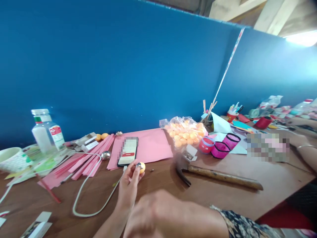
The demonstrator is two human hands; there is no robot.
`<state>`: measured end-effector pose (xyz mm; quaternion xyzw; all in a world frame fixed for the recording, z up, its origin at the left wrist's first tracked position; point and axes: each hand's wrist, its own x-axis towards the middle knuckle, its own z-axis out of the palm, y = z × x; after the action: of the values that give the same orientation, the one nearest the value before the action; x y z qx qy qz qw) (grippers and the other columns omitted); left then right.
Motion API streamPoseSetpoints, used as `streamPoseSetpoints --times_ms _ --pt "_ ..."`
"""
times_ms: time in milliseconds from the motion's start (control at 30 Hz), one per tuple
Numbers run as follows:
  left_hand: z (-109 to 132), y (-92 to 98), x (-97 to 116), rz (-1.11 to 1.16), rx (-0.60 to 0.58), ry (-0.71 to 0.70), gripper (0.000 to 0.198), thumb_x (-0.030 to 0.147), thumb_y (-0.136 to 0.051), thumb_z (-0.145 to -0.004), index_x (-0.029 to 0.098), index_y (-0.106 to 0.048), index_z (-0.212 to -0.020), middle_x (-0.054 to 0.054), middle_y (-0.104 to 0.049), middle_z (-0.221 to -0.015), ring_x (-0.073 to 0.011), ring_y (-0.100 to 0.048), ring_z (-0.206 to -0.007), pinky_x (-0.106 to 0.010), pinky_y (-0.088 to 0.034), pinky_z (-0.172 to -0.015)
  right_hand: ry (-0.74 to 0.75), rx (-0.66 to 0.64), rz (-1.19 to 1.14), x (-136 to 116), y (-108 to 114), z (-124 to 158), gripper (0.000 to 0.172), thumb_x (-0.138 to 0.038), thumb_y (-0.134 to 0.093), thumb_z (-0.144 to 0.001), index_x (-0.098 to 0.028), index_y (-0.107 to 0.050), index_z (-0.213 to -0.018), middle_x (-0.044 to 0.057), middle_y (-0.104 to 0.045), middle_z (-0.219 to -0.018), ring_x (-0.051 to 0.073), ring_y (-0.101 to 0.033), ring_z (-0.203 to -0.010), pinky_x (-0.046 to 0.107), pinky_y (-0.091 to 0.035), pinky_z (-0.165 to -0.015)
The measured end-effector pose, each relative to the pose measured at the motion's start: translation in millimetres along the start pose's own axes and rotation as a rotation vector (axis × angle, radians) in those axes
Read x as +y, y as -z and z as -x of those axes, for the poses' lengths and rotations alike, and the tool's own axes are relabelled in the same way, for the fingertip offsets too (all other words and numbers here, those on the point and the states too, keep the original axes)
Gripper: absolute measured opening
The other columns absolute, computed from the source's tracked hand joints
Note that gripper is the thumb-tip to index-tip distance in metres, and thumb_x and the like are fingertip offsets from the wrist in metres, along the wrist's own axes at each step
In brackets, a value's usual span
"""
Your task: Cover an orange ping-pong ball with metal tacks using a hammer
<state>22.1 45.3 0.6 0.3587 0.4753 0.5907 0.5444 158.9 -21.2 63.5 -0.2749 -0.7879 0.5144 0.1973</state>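
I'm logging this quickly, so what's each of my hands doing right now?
Left hand: closed on a small orange ball, held in the fingers.
Right hand: blurred, fingers hidden; can't tell if open, closed or holding anything.

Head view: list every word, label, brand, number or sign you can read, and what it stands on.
No text can be read.
Red-and-white paper label on the tall clear bottle: print too small and blurred.
Black-edged rectangular phone: screen partly pixelated, the rest too small.
Small white box with dark markings: too blurred.
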Motion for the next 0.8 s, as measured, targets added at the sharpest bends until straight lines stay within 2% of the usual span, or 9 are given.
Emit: streamPoseSetpoints --times_ms 67,100,133,200,233,433,567,700,800 --pt "0.2 -0.6 0.1 0.022 0.021 -0.004 0.045 0.037 -0.060 -0.075 0.024 -0.053 -0.117 -0.003 -0.061 -0.101 -0.0155 -0.060 -0.088 -0.035 -0.049 -0.084 -0.064 0.139 0.127 12.0 23.4 -12.7 0.029 -0.026 -0.032 -0.091 -0.019 -0.055 -0.108 0.009 -0.055 -0.114 0.023 -0.049 -0.110 0.038 -0.040 -0.089" --pt "0.3 -0.9 0.0 0.034 0.025 -0.008 0.043 0.037 -0.059 -0.075 0.024 -0.053 -0.116 -0.004 -0.060 -0.102 -0.0161 -0.060 -0.089 -0.036 -0.049 -0.084 -0.154 0.285 0.365 18.8 32.5 -17.7 0.029 -0.023 -0.030 -0.091 -0.016 -0.056 -0.103 0.012 -0.057 -0.109 0.022 -0.052 -0.104 0.036 -0.041 -0.087" --pt "0.3 -1.2 -0.2 0.048 0.030 -0.012 0.041 0.038 -0.058 -0.076 0.023 -0.054 -0.114 -0.005 -0.060 -0.104 -0.0166 -0.060 -0.089 -0.036 -0.049 -0.084 -0.239 0.367 0.582 25.9 39.5 -21.7 0.026 -0.020 -0.033 -0.090 -0.015 -0.058 -0.096 0.012 -0.060 -0.100 0.021 -0.055 -0.096 0.034 -0.042 -0.083" --pt "0.0 -1.4 -1.3 0.064 0.037 -0.009 0.037 0.038 -0.058 -0.075 0.023 -0.058 -0.109 -0.005 -0.059 -0.107 -0.0174 -0.060 -0.091 -0.036 -0.049 -0.083 -0.309 0.416 0.877 39.9 47.0 -27.2 0.021 -0.016 -0.037 -0.088 -0.016 -0.059 -0.086 0.009 -0.062 -0.088 0.018 -0.058 -0.083 0.029 -0.043 -0.076" --pt "-0.3 -1.1 -2.1 0.066 0.034 -0.007 0.036 0.037 -0.058 -0.075 0.023 -0.059 -0.107 -0.004 -0.058 -0.107 -0.0176 -0.060 -0.091 -0.036 -0.049 -0.083 -0.315 0.413 0.948 46.3 48.1 -29.0 0.020 -0.015 -0.039 -0.087 -0.016 -0.059 -0.083 0.008 -0.062 -0.085 0.018 -0.058 -0.080 0.027 -0.043 -0.072" --pt "-1.1 1.4 -4.9 0.038 0.002 -0.036 0.033 0.037 -0.058 -0.075 0.022 -0.061 -0.104 -0.003 -0.060 -0.106 -0.0161 -0.060 -0.089 -0.033 -0.051 -0.081 -0.311 0.420 0.977 69.4 42.5 -34.6 0.018 -0.017 -0.043 -0.086 -0.019 -0.061 -0.084 0.007 -0.061 -0.085 0.018 -0.055 -0.085 0.025 -0.041 -0.067" --pt "-0.7 1.0 -3.2 0.038 0.009 -0.024 0.034 0.036 -0.059 -0.074 0.021 -0.061 -0.105 -0.003 -0.060 -0.105 -0.0164 -0.061 -0.088 -0.035 -0.051 -0.082 -0.290 0.442 0.936 73.8 42.2 -33.7 0.015 -0.020 -0.046 -0.086 -0.020 -0.060 -0.081 0.006 -0.062 -0.083 0.018 -0.056 -0.082 0.024 -0.040 -0.068" --pt "-0.7 1.3 -2.9 0.053 0.009 -0.009 0.034 0.036 -0.058 -0.075 0.020 -0.060 -0.105 -0.005 -0.059 -0.106 -0.0172 -0.060 -0.089 -0.037 -0.049 -0.084 -0.261 0.485 0.866 74.6 43.6 -29.0 0.006 -0.021 -0.052 -0.082 -0.021 -0.057 -0.086 0.003 -0.063 -0.083 0.018 -0.057 -0.079 0.024 -0.039 -0.067" --pt "-0.6 1.6 -3.4 0.061 0.004 -0.002 0.033 0.036 -0.058 -0.075 0.022 -0.061 -0.105 -0.003 -0.059 -0.106 -0.0164 -0.060 -0.090 -0.036 -0.049 -0.085 -0.237 0.506 0.807 75.1 43.9 -25.8 0.009 -0.017 -0.053 -0.081 -0.021 -0.055 -0.088 0.002 -0.064 -0.084 0.016 -0.058 -0.078 0.023 -0.038 -0.067"
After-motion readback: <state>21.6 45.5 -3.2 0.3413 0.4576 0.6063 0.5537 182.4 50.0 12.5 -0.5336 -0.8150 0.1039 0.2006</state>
